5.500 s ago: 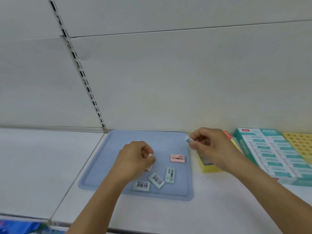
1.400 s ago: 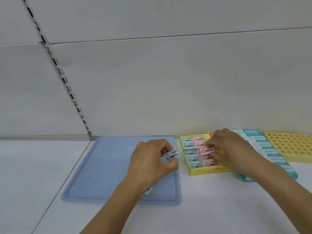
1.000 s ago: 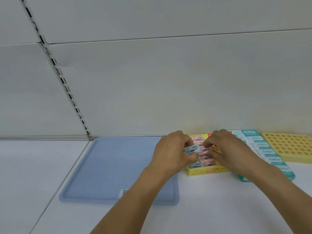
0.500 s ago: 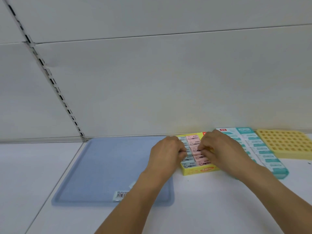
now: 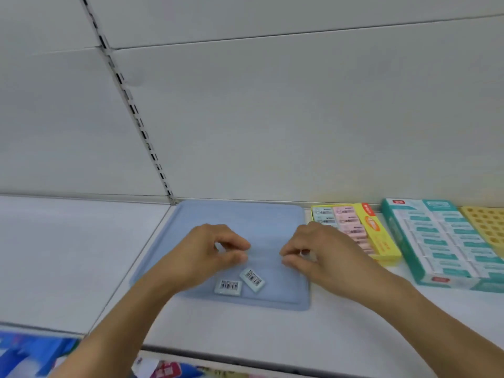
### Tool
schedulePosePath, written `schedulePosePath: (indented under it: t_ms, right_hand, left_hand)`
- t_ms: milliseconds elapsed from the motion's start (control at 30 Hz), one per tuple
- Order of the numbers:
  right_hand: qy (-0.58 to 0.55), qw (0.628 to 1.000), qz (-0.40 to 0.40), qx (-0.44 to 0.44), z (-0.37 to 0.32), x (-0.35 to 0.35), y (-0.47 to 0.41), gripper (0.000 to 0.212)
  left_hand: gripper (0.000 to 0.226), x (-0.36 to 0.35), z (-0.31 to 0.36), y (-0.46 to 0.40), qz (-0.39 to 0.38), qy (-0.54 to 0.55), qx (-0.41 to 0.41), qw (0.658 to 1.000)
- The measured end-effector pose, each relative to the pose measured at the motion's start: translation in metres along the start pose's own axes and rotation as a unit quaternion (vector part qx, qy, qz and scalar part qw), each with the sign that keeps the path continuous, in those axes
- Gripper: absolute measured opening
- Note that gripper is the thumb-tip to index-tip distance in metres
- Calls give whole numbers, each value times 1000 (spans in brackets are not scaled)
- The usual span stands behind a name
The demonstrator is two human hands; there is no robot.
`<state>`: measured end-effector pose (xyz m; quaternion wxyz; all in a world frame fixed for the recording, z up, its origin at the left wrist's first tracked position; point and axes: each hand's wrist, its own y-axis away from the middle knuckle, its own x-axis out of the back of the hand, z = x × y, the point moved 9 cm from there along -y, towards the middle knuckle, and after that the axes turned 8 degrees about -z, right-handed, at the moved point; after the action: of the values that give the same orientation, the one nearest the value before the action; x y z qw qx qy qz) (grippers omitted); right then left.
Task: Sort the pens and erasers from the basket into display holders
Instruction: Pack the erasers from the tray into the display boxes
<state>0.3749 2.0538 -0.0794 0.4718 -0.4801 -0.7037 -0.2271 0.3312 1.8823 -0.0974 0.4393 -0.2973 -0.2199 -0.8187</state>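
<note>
Two small pale-blue erasers with barcode labels lie on the flat light-blue plastic tray (image 5: 191,214), near its front edge: the left eraser (image 5: 228,287) sits about square to that edge, and the right eraser (image 5: 252,279) is turned at an angle, its corner just beside or touching the first; which cannot be told. Both hands hover over the tray behind them. The left hand (image 5: 207,255) has its fingers (image 5: 234,242) curled toward the thumb with a narrow gap, and nothing can be seen in them. The right hand (image 5: 324,255) has its fingers (image 5: 290,249) drawn in toward the thumb; a small pale spot shows between them, too blurred to tell whether it is an eraser. The tray rests on a white shelf (image 5: 68,255). Just right of the tray stands an open yellow cardboard display box (image 5: 381,241) holding rows of blue and pink erasers, partly hidden by the right hand. Further right lies a teal-and-white display box (image 5: 403,257) filled with wrapped erasers, and beyond it a yellow holder with round holes (image 5: 488,227).
</note>
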Motion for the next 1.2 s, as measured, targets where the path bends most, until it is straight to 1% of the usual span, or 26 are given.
schedulePosePath:
  t_ms: [100,167,233,300,400,467,500,567,633,700,733,800,900,967,1033,1200]
  right_hand:
    - [61,996,-67,-23,-24,-37,-17,29]
    - [81,992,-85,-34,-31,-49,-22,31]
    - [90,991,-90,-38,-34,-51,-26,27]
    - [102,990,-94,-39,-32,-50,-27,18]
    - [86,991,-96,-45,-30,-48,-24,9]
    - [65,994,-80,-40,-25,-45,-19,6]
    - [40,997,-58,-36,-21,-38,-16,6]
    - [-13,999,8,-37,-6,-13,-6,8]
    - [-56,993,93,-51,15,20,10,13]
    - [-60,984,153,-62,35,47,29,17]
    - [-41,983,167,-65,43,56,36,19]
    - [14,984,161,-75,55,58,45,22]
    - [69,989,113,-59,61,42,44,23]
    - [66,992,96,-55,65,35,43,20]
    - [46,993,96,-60,69,34,45,19]
    - [-11,994,87,-73,70,32,43,18]
  left_hand:
    - [25,-2,-25,21,-38,-54,61,996]
    - [28,-6,-29,26,-52,-72,79,993]
    - [25,-8,-25,26,-51,-81,79,992]
    - [23,-9,-22,25,-53,-86,79,992]
    - [22,-11,-23,22,-51,-71,84,993]
    - [18,-14,-22,17,-29,-32,82,996]
    - [16,-15,-19,14,-14,-4,76,997]
    - [11,-18,-12,9,12,68,59,996]
    - [6,-22,-1,5,24,143,43,989]
    - [3,-26,10,0,30,204,28,978]
    - [3,-28,15,-3,33,224,20,974]
    - [5,-33,26,-9,38,260,7,965]
    - [8,-42,38,-17,50,308,-4,950]
    - [7,-44,43,-21,56,328,-10,943]
    - [8,-45,48,-24,60,338,-16,939]
    - [13,-51,59,-27,55,325,-25,944]
